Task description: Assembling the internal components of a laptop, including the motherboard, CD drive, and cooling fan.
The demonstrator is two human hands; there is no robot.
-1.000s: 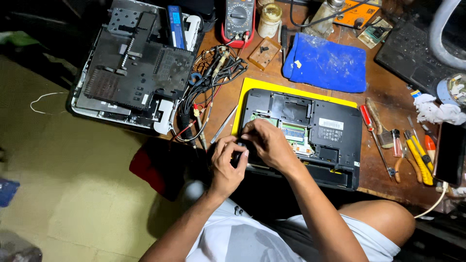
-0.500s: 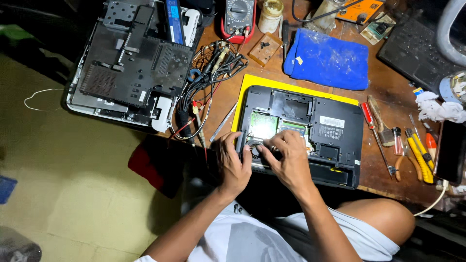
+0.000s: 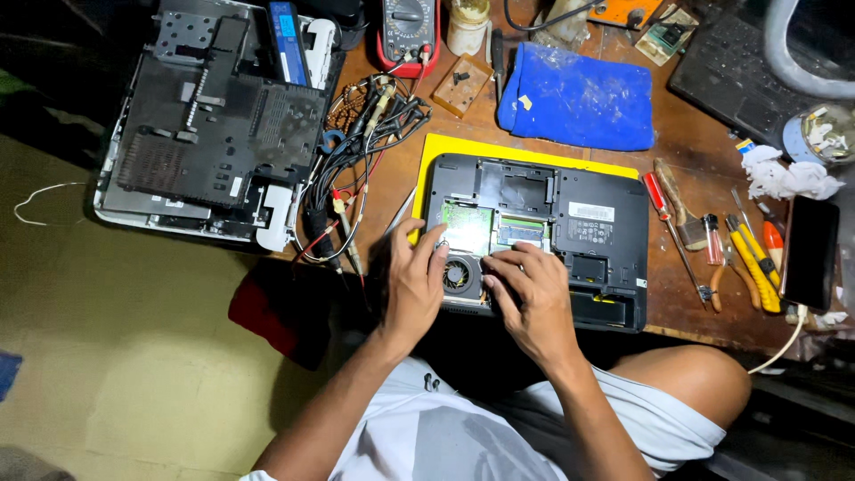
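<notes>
Both hands have shifted since the earlier frame, now sitting either side of the cooling fan (image 3: 460, 274) rather than bunched at the front-left corner. 1 black laptop (image 3: 588, 236), flipped base-up with its service cover off, is lying on a yellow mat (image 3: 472, 150) at the near edge of the wooden table (image 3: 695, 142), exposing a green circuit board (image 3: 468, 227) and memory module (image 3: 521, 233). The left hand (image 3: 416, 285) is resting, fingers curled, on the open bay's left rim. The right hand (image 3: 533, 298) is pressing spread fingers down beside the fan. 1 small wooden tray (image 3: 463, 85) is holding dark screws; 1 clear round tub (image 3: 824, 134) is holding white scraps.
</notes>
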